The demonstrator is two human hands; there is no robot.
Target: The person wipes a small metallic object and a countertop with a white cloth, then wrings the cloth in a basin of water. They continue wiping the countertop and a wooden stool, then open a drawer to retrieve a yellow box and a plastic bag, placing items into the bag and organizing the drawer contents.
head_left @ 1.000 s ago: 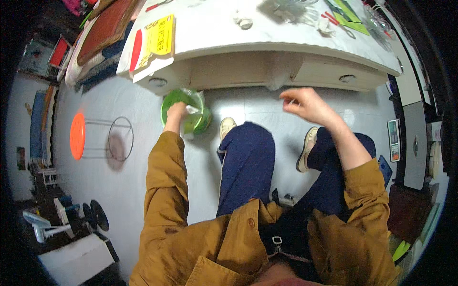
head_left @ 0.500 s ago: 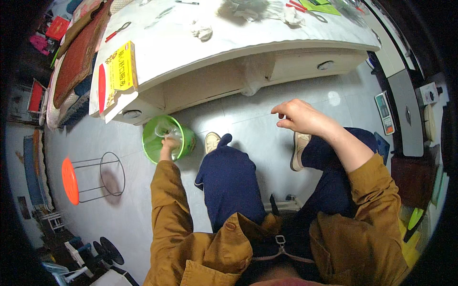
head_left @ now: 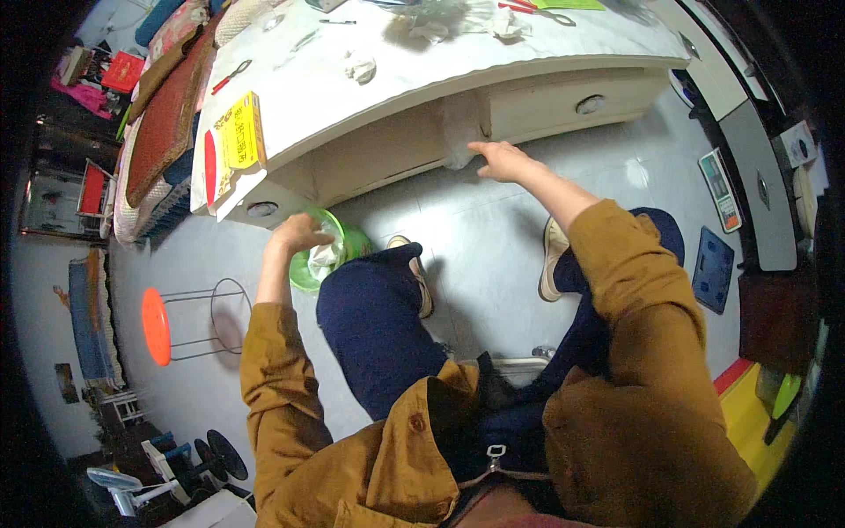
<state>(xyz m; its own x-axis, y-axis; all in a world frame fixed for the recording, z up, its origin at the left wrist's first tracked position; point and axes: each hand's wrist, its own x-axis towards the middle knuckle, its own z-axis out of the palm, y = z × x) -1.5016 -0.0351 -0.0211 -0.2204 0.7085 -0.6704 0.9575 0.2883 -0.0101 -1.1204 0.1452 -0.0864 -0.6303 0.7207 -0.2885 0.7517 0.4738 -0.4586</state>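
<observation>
My left hand [head_left: 297,232] is over the rim of a green bin [head_left: 355,242] on the floor, its fingers loosely curved and apart, with nothing visible in them. Inside the bin lies crumpled whitish plastic [head_left: 327,256], partly hidden by the hand. My right hand [head_left: 503,164] reaches forward with its index finger stretched out and appears empty. Its fingertips are close to a clear plastic bag [head_left: 458,134] hanging at the open compartment under the white table [head_left: 396,84]. Whether the fingers touch the bag I cannot tell.
On the table are a yellow box [head_left: 239,141], crumpled tissue [head_left: 359,67], a red-handled tool [head_left: 231,77] and a blurred clear plastic heap [head_left: 427,22]. An orange stool [head_left: 157,326] lies on its side at left. A scale [head_left: 722,192] stands at right.
My left hand has come up out of the bin and released the plastic, which stays inside. My right hand has moved forward and left to the hanging bag. The view has shifted slightly.
</observation>
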